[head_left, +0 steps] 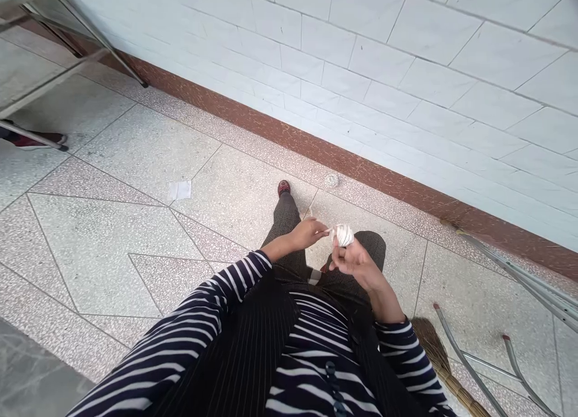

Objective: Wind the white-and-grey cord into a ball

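In the head view, a small ball of white yarn rests against the fingers of my right hand, which are curled around its lower side. My left hand is just to the left, its thumb and fingers pinched on a strand of the yarn that runs to the ball. Both hands are above my lap, close together. On the floor by the wall lies a second ball of yarn, whitish and apart from my hands.
A white piece of paper lies on the speckled floor. Metal table legs stand at upper left, with another person's shoe beneath. At right are a broom, metal tubes and a tubular metal frame. A tiled wall runs ahead.
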A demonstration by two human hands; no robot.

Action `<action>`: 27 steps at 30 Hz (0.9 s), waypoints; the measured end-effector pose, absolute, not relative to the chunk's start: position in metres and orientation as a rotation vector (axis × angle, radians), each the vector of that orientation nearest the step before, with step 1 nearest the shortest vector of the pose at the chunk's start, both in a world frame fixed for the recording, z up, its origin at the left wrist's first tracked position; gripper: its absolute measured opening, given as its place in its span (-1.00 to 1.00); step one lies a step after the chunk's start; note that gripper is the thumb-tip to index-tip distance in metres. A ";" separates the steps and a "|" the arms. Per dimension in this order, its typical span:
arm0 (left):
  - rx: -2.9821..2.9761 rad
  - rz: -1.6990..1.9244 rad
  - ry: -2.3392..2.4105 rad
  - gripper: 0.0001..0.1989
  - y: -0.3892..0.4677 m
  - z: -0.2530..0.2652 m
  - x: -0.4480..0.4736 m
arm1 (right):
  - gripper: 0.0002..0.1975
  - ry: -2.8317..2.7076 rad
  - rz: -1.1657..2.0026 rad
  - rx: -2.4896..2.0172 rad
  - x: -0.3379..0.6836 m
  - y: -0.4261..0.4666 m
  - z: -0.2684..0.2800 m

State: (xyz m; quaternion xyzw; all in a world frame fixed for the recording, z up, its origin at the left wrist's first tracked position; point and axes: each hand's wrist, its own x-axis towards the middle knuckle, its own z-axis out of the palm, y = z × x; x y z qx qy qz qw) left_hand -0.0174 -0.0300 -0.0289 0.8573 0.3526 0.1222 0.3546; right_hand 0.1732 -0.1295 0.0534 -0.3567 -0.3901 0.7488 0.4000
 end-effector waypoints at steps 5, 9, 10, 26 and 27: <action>2.315 0.191 0.805 -0.74 -0.062 -0.023 -0.020 | -0.20 -1.289 1.637 -1.477 0.186 -0.098 0.023; 2.488 0.221 0.770 -0.77 -0.059 -0.005 -0.028 | -0.36 -1.400 1.734 -1.633 0.183 -0.109 -0.003; 2.516 0.233 0.773 -0.77 -0.054 -0.003 -0.031 | -0.40 -1.416 1.807 -1.598 0.180 -0.117 -0.005; 2.426 0.209 0.702 -0.81 -0.080 -0.016 -0.019 | -0.36 -1.455 1.661 -1.649 0.192 -0.124 0.042; 2.452 0.256 0.720 -0.81 -0.081 -0.011 -0.021 | -0.42 -1.500 1.702 -1.696 0.190 -0.126 0.034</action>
